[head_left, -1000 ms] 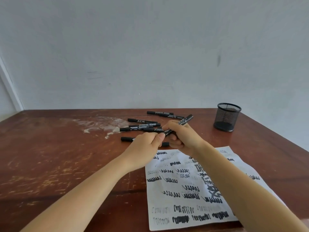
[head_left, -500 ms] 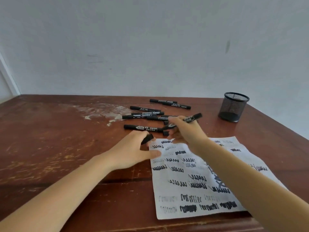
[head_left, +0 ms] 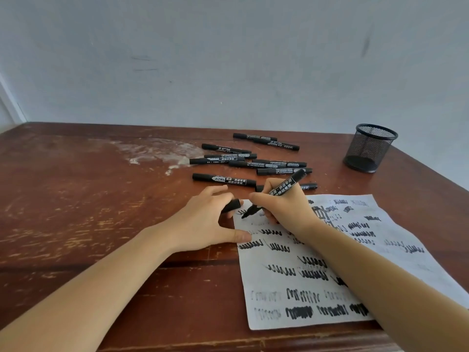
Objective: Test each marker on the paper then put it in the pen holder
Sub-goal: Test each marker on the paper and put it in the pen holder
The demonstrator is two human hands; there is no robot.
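Now the right grip (head_left: 284, 212) grasps an uncapped marker (head_left: 286, 186), tip on the paper (head_left: 253, 275). The left grip (head_left: 203, 224) pinches the cap (head_left: 232, 205), thumb pressing the paper's edge; the holder (head_left: 370, 148) stands well apart.

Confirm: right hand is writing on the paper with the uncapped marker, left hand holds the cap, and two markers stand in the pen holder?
No. The head view shows the pen holder empty, with nothing above its rim. The rest holds: the right hand has the marker tip on the paper, and the left hand holds the cap.
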